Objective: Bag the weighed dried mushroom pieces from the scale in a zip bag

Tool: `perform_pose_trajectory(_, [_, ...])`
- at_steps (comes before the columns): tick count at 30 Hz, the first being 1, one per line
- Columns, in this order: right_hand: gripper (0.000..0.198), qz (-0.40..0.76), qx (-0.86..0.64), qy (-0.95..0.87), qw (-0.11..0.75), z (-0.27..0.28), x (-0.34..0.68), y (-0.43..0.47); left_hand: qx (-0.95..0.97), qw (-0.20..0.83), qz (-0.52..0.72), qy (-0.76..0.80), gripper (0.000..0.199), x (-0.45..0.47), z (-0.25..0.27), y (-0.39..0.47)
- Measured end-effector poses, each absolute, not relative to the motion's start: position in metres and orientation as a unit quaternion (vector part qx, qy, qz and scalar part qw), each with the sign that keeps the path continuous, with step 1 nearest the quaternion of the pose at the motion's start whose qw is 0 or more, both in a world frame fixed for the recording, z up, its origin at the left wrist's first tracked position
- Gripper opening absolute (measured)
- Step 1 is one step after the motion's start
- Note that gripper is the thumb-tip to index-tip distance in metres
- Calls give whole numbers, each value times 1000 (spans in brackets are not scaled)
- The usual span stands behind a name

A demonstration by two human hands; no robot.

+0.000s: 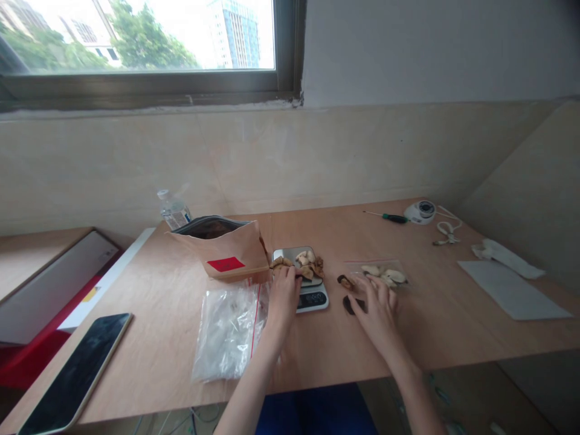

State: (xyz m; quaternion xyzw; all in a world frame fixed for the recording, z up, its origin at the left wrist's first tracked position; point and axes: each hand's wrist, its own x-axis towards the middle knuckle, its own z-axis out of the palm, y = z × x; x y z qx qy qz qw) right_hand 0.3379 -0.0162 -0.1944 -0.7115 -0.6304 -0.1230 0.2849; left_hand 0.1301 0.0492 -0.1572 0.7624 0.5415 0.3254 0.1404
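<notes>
On the table, a small digital scale (pixel 312 300) bears several brown and pale dried mushrooms (pixel 312 266) on its metal plate. My left hand (pixel 284 296) is over the left side of the scale, its fingers bunched together on a dried mushroom there; the fingertips are partly hidden. To the right, my right hand (pixel 378 311) is low over the table with thumb and fingers apart. Its thumb is at a dark dried mushroom slice (pixel 351 304), and another brown mushroom piece (pixel 345 282) lies just beyond. Behind its fingers, a clear bag (pixel 405 266) has pale pieces (pixel 393 277) on or in it.
A brown paper pouch (pixel 235 244) stands open left of the scale, with clear zip bags (pixel 226 332) before it. A water bottle (pixel 174 208), phone (pixel 77 374), screwdriver (pixel 394 218), white dome camera (pixel 420 211) and white sheet (pixel 512 290) lie around.
</notes>
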Motion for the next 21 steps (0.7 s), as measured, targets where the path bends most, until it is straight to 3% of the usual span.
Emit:
perform_pose_trajectory(13, [27, 3, -658, -651, 379, -215, 346, -42, 674, 149, 425, 585, 16, 81, -120, -6])
perform_pose_trajectory(17, [29, 31, -674, -641, 366, -213, 346, -44, 655, 171, 415, 608, 17, 62, -129, -21])
perform_pose_trajectory(21, [25, 130, -676, -616, 383, -201, 335, -43, 639, 204, 398, 626, 19, 53, -144, -34])
